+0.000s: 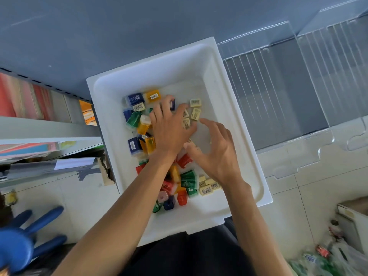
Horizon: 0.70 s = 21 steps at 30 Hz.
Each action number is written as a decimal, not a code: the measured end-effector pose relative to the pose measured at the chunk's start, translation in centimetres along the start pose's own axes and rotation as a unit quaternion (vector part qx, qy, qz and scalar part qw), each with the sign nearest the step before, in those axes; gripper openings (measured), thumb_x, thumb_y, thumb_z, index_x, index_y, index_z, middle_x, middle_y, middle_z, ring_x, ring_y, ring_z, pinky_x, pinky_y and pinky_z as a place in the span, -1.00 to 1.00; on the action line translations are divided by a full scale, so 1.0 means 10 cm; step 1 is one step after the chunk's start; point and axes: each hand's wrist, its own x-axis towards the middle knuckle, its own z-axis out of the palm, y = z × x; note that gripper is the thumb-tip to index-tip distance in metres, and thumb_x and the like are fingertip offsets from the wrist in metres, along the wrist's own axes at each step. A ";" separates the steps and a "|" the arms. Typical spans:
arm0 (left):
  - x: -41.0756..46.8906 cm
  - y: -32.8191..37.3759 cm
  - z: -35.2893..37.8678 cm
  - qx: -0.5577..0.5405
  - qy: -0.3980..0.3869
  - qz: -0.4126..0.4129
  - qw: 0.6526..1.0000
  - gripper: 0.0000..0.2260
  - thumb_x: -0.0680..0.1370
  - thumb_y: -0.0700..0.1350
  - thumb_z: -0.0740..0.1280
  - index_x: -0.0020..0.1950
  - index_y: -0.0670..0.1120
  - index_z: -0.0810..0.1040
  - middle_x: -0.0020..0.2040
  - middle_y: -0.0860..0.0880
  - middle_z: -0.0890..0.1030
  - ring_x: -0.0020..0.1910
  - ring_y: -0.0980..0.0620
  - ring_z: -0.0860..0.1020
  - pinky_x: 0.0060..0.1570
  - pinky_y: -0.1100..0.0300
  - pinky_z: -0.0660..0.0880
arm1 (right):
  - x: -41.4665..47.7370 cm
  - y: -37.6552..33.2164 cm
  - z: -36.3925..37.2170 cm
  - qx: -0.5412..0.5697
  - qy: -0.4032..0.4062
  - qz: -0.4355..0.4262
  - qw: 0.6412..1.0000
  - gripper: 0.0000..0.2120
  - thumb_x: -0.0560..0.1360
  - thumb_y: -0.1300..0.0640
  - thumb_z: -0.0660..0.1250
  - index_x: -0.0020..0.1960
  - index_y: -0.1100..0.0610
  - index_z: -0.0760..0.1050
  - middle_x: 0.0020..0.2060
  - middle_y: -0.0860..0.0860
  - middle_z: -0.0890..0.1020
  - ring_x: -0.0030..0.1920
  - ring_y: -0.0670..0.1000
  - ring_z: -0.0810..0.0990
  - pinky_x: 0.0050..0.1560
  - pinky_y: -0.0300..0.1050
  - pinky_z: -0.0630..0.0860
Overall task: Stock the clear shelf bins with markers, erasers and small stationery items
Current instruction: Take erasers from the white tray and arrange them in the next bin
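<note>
both forearms reach over the white tray [237, 116]. the left hand [171, 128] lies palm down at its middle, fingers spread; the right hand [216, 156] hovers beside it, splayed.

White tray [245, 156] holds mixed coloured sharpeners [133, 118] and cream erasers [196, 113]. Left hand [171, 127] spread over erasers; right hand [217, 155] open, just beside. Clear bins [278, 96] far right.
</note>
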 end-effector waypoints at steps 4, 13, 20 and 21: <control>-0.11 0.11 -0.04 -0.042 -0.032 -0.047 0.998 -0.71 0.41 0.16 0.31 0.04 0.04 0.50 0.36 -0.10 0.37 0.21 -0.12 0.29 0.10 0.01 0.17 | -0.01 -0.05 -0.07 0.043 0.088 -0.026 0.995 -0.51 0.46 -0.18 0.37 0.27 0.10 0.50 0.12 -0.02 0.58 0.10 -0.04 0.55 0.05 -0.15 0.53; -0.42 0.20 -0.12 -0.163 -0.049 -0.063 0.983 -0.39 0.45 0.24 0.07 0.40 -0.03 0.45 0.54 -0.14 0.26 0.52 -0.17 0.16 0.46 -0.17 0.13 | 0.02 -0.18 -0.14 0.045 0.168 -0.070 0.982 -0.69 0.47 0.07 0.43 0.15 0.19 0.57 0.11 0.03 0.59 0.12 0.00 0.56 0.06 -0.07 0.54; -0.32 0.16 0.10 -0.068 -0.034 -0.083 0.994 -0.50 0.49 0.29 0.23 0.32 0.04 0.50 0.49 -0.20 0.29 0.49 -0.26 0.18 0.37 -0.17 0.24 | 0.05 0.00 -0.13 0.023 0.061 -0.026 0.998 -0.69 0.49 0.13 0.42 0.22 0.12 0.52 0.13 -0.03 0.56 0.06 -0.09 0.55 0.05 -0.20 0.54; -0.28 0.17 0.11 -0.067 -0.012 -0.095 0.993 -0.58 0.50 0.26 0.28 0.23 0.03 0.54 0.43 -0.21 0.34 0.45 -0.26 0.24 0.33 -0.14 0.26 | 0.06 0.01 -0.15 0.027 0.054 -0.020 0.998 -0.69 0.50 0.15 0.42 0.23 0.12 0.52 0.13 -0.02 0.57 0.04 -0.11 0.55 0.04 -0.26 0.53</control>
